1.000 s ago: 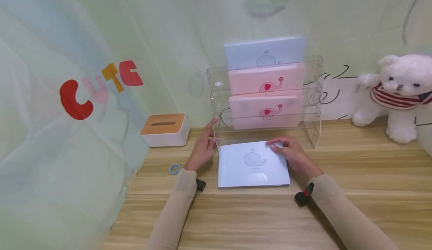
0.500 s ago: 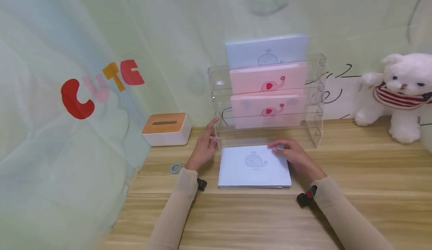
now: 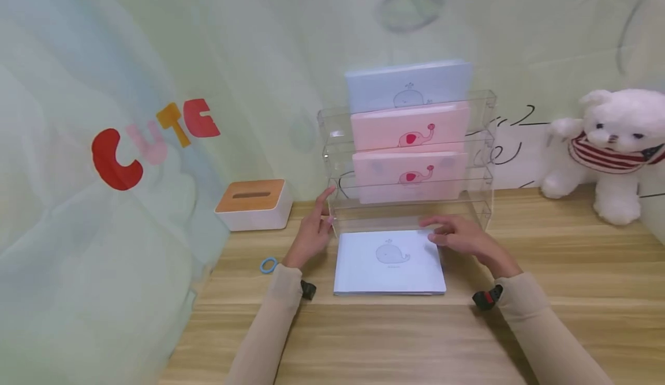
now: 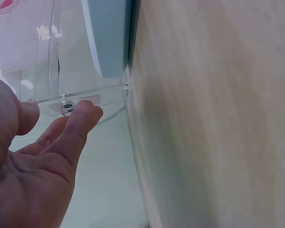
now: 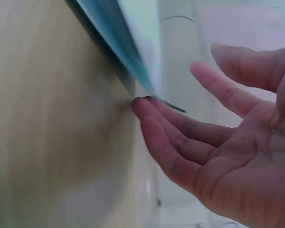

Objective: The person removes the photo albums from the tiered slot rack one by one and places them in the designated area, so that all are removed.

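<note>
A pale blue book [image 3: 391, 269] with a whale drawing lies flat on the wooden table, in front of a clear acrylic rack [image 3: 480, 200]. My left hand [image 3: 312, 232] is at the rack's left side panel, its fingers [image 4: 78, 123] extended against the clear plastic and its thumb near the panel's front edge. Over the book's right back corner is my right hand [image 3: 459, 236], thumb and index apart. In the right wrist view its lower fingertips [image 5: 140, 102] reach the book's edge [image 5: 133, 57], with nothing gripped.
Two pink elephant books [image 3: 410, 187] and a blue whale book [image 3: 407, 88] stand in the rack's tiers. A tissue box [image 3: 254, 206] and a blue ring [image 3: 268, 265] are to the left. At the right sits a white teddy bear [image 3: 618, 142].
The book has settled flat, slightly nearer me and away from the rack. My right hand has loosened from its corner and shifted right. My left hand stays at the rack's side.
</note>
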`<state>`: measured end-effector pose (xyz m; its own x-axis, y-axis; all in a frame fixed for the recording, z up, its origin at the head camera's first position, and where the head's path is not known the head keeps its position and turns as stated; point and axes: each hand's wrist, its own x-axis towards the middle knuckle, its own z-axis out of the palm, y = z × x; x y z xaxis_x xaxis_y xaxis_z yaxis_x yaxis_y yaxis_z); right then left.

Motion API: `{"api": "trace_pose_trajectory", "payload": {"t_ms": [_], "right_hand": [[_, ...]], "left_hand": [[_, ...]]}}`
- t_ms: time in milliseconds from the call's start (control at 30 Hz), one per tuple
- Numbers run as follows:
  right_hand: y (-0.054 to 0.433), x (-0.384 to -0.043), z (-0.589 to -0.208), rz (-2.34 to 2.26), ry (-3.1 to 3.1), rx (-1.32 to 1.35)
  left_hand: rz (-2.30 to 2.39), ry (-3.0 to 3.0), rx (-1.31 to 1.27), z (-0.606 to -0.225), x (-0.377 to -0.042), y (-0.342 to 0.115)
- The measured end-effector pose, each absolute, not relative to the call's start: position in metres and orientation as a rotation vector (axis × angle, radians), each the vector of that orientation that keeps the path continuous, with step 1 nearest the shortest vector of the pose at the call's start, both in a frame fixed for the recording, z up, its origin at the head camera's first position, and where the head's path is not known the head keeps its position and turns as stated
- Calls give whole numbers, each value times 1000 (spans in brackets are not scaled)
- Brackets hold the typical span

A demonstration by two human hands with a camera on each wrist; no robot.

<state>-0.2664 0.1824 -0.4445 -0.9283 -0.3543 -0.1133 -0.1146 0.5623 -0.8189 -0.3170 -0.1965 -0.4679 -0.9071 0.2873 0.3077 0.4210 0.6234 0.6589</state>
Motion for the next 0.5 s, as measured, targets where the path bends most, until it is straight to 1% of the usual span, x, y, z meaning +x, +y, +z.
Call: {"api": "trace_pose_trajectory", "payload": {"t_ms": [100,267,500], "right_hand": [[186,-265,-437,-1260,2560,-411],[192,-264,-427,-1348,2590,-416],[196,-262,-415,-1674,2731,-515]], "left_hand": [[-1147,-2674,-572,-468,-317,-198],[-1150,-2676,-575,-468,-317,-198],[-1137,-2678,-587,-468,-317,-197]]}}
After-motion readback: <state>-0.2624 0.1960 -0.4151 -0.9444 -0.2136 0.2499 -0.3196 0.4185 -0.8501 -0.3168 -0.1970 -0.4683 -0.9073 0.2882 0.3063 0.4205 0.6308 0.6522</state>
